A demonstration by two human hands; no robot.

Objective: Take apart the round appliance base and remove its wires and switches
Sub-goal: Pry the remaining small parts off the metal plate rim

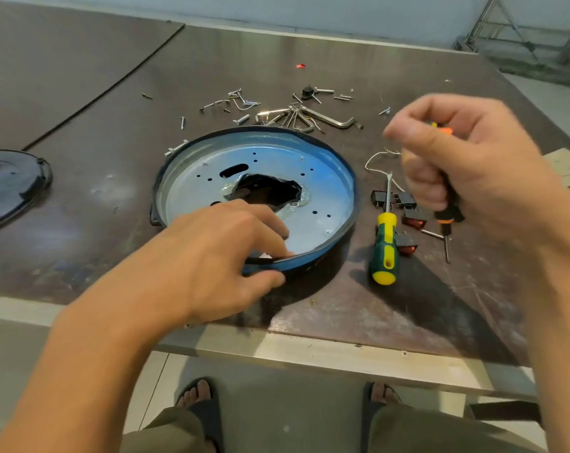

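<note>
Left hand (pixel 224 253) pinches the near rim of the round base (pixel 322 178), thumb under, fingers (pixel 270 223) over, steadying it on the counter (pixel 80 230). Right hand (pixel 466 158) is curled round an orange-black screwdriver (pixel 447 220), raised above loose switches (pixel 409 220). Stripping looks far along; next, probably lower the tip squarely onto a remaining screw (pixel 327 232).
</note>
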